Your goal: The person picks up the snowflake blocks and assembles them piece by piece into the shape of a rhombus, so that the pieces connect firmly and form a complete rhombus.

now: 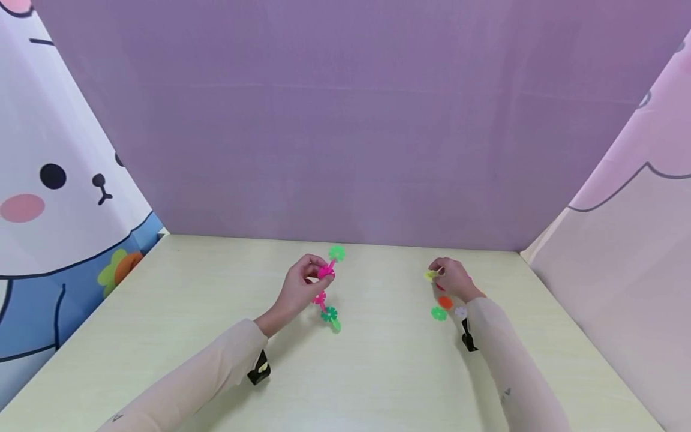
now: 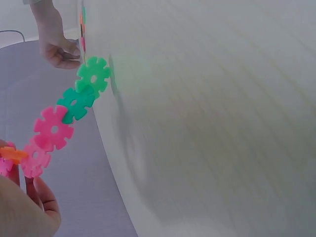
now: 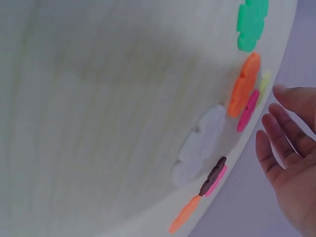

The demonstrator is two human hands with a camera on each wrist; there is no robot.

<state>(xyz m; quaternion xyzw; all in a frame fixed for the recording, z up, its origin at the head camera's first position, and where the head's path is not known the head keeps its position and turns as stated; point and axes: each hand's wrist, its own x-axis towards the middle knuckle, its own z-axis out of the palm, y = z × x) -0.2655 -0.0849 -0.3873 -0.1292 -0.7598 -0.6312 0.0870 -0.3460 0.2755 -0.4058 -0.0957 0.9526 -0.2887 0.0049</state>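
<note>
My left hand (image 1: 300,284) pinches a chain of interlocking plastic snowflake discs by a pink disc (image 1: 326,272) between thumb and fingers. Above that grip sticks up a light green disc (image 1: 337,253). Below it hang a pink disc, a teal disc (image 2: 75,103) and a bright green disc (image 2: 94,77). An orange disc (image 2: 14,155) shows beside the fingers in the left wrist view. My right hand (image 1: 455,279) hovers at a yellow disc (image 1: 429,275), its fingers loosely bent and apart from the thumb. The yellow disc (image 3: 265,89) lies just beyond those fingertips; contact is unclear.
Loose discs lie near the right hand: orange (image 1: 445,302), green (image 1: 439,313), white (image 1: 460,312), pink (image 3: 248,110), and a dark one (image 3: 213,176). The pale wooden table (image 1: 378,372) meets a purple backdrop (image 1: 345,132) behind; printed cloths flank both sides.
</note>
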